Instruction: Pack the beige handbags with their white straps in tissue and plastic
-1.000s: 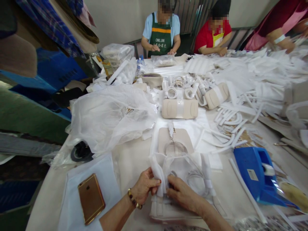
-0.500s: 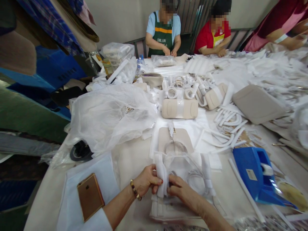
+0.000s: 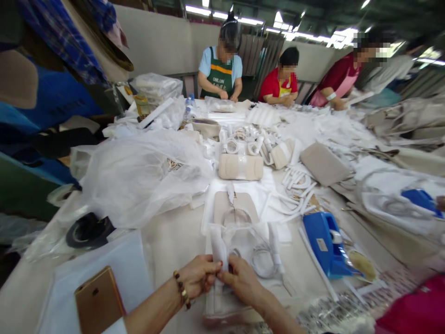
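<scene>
My left hand (image 3: 199, 277) and my right hand (image 3: 241, 279) meet at the near table edge, both pinched on a white foam-wrapped strap (image 3: 219, 246) that stands up between them. The strap belongs to a pale bag (image 3: 222, 306) lying under my hands. A second wrapped strap (image 3: 274, 247) and a coiled white cord (image 3: 261, 263) lie just right of my right hand. A beaded bracelet sits on my left wrist.
A gold phone (image 3: 98, 304) lies near left on a white sheet. A blue tape dispenser (image 3: 325, 243) stands to the right, a black tape roll (image 3: 88, 229) to the left, a big clear plastic bag (image 3: 139, 174) beyond. Beige pads (image 3: 240, 167) and white strips cover the table. Three people work at the far side.
The view has shifted up and to the right, showing more of the room. My hands have stayed pinched on the wrapped strap, drawn slightly nearer together.
</scene>
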Demonstrator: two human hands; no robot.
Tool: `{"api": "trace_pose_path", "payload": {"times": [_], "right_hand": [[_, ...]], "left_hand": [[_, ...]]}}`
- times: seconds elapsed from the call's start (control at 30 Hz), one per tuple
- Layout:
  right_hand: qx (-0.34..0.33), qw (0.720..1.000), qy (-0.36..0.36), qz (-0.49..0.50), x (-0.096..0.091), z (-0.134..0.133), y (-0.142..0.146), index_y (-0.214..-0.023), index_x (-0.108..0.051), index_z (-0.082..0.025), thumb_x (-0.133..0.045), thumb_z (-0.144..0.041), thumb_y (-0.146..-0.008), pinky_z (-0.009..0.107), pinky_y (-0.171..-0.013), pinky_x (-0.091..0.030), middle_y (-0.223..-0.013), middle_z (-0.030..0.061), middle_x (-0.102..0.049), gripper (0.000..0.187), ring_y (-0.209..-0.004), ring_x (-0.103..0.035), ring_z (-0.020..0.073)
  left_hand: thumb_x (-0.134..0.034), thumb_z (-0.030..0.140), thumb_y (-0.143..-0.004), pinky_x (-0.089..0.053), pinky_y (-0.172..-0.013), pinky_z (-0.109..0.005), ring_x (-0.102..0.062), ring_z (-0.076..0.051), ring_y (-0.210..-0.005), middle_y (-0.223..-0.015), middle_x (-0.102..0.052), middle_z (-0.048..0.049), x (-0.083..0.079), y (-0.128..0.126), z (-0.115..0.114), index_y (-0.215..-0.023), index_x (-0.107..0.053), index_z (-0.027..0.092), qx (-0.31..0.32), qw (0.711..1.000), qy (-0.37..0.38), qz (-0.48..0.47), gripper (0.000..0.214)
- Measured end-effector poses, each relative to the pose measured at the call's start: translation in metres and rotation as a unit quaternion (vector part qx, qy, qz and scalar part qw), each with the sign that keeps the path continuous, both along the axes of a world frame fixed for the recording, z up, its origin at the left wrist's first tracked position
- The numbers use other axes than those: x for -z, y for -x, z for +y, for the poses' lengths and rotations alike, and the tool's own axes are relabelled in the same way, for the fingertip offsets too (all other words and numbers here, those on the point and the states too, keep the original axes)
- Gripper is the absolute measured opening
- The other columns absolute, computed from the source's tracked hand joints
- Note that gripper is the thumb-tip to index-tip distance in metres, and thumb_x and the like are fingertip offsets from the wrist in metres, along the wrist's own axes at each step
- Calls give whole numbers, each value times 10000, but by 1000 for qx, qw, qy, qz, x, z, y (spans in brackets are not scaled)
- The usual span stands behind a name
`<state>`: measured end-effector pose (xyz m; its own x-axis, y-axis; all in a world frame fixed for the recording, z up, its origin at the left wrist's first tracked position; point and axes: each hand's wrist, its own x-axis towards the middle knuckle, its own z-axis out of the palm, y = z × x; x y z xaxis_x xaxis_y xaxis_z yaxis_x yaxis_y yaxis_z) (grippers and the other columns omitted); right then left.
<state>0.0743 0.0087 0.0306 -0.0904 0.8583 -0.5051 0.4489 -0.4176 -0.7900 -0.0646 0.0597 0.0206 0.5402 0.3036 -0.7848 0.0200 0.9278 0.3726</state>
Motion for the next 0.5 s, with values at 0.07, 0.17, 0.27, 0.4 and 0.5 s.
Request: {"api": "trace_pose_path", "payload": {"times": [0.07,0.17,0.27,0.4,0.5], "right_hand": [[13,999,-7,-47,-3,-2,3,-778,-580,-147,-562,-213,-700,207,-534,-310,-660,-25,-511,104,-608,-440,101],[34,994,-19,-107,-7,-5,9,-779,-579,-145,-576,-227,-697,213,-531,-306,-683,-8,-546,116,-626,-474,116],[38,985,-37,-164,-10,-9,15,-835,-584,-132,-573,-225,-702,237,-572,-340,-758,38,-607,163,-685,-534,155],[17,971,-64,-229,-14,-16,23,-924,-571,-86,-500,-178,-751,312,-668,-403,-891,141,-635,209,-810,-585,238],[-22,960,-89,-265,-11,-18,28,-927,-569,-67,-476,-108,-729,368,-708,-431,-917,187,-629,223,-848,-592,280]], "left_hand": [[-783,232,-575,-240,-303,-68,-336,13,-295,-451,-466,80,-1,-2,-6,-746,-530,129,-24,1000,12,-5,322],[-695,161,-702,-287,-332,-48,-387,12,-314,-487,-483,71,-3,-5,-11,-809,-511,139,-42,999,27,-16,214],[-595,96,-784,-305,-312,-59,-418,-14,-303,-479,-496,51,-7,-6,-14,-832,-517,132,-77,996,51,-10,99],[-531,67,-818,-334,-299,-80,-439,-41,-291,-441,-503,31,-6,-4,-16,-759,-523,115,-103,992,73,0,76],[-650,50,-724,-383,-332,-97,-476,-56,-318,-442,-527,31,0,-3,-19,-713,-533,120,-110,989,100,-9,136]]}}
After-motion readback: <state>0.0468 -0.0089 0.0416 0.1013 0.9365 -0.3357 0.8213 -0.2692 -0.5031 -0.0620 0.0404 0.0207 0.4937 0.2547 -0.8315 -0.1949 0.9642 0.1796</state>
